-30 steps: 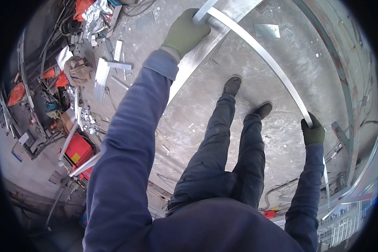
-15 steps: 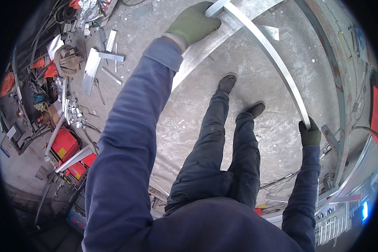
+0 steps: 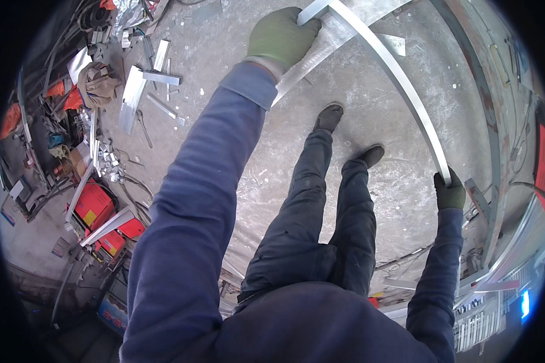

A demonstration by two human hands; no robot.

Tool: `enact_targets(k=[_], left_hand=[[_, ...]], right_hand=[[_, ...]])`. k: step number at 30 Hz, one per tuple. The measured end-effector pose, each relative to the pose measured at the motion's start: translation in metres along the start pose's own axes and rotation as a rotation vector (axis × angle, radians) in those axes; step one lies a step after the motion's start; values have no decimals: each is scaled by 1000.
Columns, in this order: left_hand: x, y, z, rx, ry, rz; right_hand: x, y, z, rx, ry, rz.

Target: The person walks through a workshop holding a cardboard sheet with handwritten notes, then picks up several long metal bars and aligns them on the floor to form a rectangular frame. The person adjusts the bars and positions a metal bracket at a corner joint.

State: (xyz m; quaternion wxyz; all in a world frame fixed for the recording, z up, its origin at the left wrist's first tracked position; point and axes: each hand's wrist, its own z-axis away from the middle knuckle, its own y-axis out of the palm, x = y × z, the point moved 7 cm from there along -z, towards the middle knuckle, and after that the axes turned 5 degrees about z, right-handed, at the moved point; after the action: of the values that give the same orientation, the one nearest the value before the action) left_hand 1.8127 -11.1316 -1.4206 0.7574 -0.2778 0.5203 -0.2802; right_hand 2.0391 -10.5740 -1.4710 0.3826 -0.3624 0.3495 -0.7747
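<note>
Scuffed floor (image 3: 406, 212), metal scraps (image 3: 131, 100), held frame (image 3: 410, 95)

Left arm (image 3: 191, 187) stretched forward, left grip (image 3: 284, 39) curled closed; right arm (image 3: 435, 269) lower, right grip (image 3: 450, 192) closed

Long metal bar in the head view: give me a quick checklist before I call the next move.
1. Left hand closed on the short metal piece: ok.
2. Right hand closed on the lower end of the long metal bar: ok.
3. Short piece firmly joined to the bar: cannot tell; they meet at the picture's top edge.
4. Gloves on both hands: ok.
5. Shoes out from under the bar in this view: ok.
6. Floor at left free of loose metal pieces: not ok; several lie scattered.
</note>
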Motion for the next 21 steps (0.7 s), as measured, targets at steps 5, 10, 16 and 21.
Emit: enact_targets(k=[5, 10, 16, 21], left_hand=[[5, 8, 1, 0, 40, -156], [-13, -26, 43, -204, 182, -121], [-30, -15, 177, -396, 509, 41], [12, 100, 284, -48, 216, 355]], right_hand=[[15, -2, 7, 35, 11, -21], [68, -20, 24, -120, -266, 108], [149, -22, 103, -239, -798, 37], [150, 143, 87, 98, -642, -160]])
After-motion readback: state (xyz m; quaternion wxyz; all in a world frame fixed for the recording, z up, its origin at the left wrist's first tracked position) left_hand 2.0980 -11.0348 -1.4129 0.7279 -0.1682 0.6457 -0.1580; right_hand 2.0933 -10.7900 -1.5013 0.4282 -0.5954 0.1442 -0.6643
